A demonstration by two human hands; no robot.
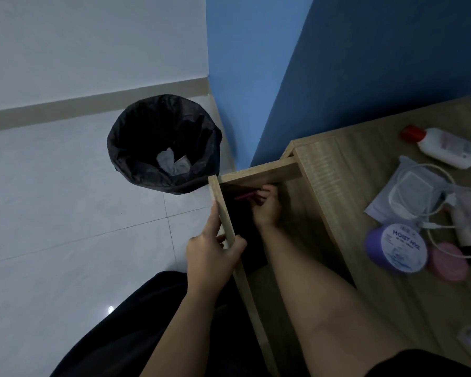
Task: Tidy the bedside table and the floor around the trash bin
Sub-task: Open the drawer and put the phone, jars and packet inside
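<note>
The wooden bedside table [337,164] stands at the right with its drawer [223,210] pulled out toward the floor. My left hand [215,251] grips the drawer's front panel near its middle. My right hand [267,208] reaches down inside the drawer, fingers closed on a thin pink stick-like item [244,196] in the dark far corner. The trash bin [163,142], lined with a black bag, stands on the white floor by the blue wall, with crumpled paper [172,161] inside.
On the tabletop lie a white bottle with a red cap [443,146], a clear pouch [411,194], a white cable [443,227], a purple jar [397,247] and a pink lid [447,261]. White floor tiles [65,213] spread to the left.
</note>
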